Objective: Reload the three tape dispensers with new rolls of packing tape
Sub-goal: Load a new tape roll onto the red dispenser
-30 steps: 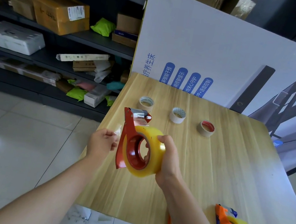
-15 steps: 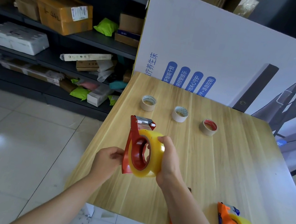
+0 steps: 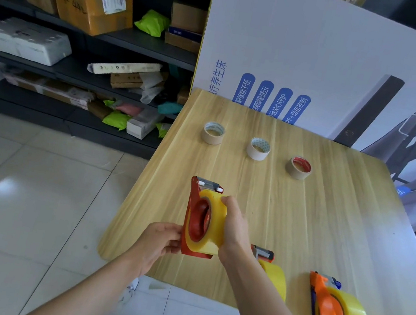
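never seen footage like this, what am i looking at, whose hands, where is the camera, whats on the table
There is no machine here: a person works with bare hands, and the one camera sits on their head, looking down. The left hand holds the lower edge of a red tape dispenser; the right hand grips the yellowish packing tape roll mounted on it, above a wooden table. On the table lie three cardboard tape cores in a row, an orange dispenser with a full roll, and another loaded dispenser partly hidden behind the right forearm.
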`<state>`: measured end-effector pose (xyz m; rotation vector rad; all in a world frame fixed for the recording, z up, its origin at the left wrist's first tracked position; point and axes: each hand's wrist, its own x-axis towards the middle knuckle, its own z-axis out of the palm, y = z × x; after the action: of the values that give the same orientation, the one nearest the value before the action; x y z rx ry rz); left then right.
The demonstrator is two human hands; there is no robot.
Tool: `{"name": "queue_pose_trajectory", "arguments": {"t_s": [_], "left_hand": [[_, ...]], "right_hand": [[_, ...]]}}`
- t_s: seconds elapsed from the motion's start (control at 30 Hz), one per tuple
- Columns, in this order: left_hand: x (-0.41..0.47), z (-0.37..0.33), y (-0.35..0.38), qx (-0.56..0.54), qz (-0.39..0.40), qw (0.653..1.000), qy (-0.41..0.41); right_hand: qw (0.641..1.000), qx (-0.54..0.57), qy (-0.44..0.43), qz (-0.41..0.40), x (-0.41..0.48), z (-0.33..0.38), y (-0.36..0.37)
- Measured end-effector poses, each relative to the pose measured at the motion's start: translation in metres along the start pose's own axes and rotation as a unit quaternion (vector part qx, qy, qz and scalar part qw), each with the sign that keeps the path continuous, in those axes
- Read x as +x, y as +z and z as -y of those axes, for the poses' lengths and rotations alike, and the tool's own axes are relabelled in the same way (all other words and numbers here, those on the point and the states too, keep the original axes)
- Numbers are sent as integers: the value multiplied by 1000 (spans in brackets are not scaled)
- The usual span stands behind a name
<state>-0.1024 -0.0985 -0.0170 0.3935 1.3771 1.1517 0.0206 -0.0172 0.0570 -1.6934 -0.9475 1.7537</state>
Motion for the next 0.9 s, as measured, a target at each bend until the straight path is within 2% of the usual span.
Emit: {"name": "queue_pose_trajectory", "arguments": {"t_s": [0.17, 0.4, 0.63, 0.7, 0.8, 0.9], "left_hand": [[-5, 30, 3, -17, -40, 996, -79], [0, 64, 2, -20, -110, 975, -192], [4, 67, 1, 29, -91, 970, -223], [6, 64, 4, 64, -83, 967, -233], [9, 60, 5, 175, -69, 953, -236], [7, 52, 1, 359, -55, 908, -207]], "right_hand": [[999, -27, 42, -16, 14, -32, 0], [994, -86, 69, 12, 33, -78, -4], [983, -163, 43, 70, 40, -94, 2], [984, -157, 50, 72, 41, -94, 4], [982, -163, 60, 72, 42, -94, 6], [980, -172, 69, 76, 40, -96, 7]]}}
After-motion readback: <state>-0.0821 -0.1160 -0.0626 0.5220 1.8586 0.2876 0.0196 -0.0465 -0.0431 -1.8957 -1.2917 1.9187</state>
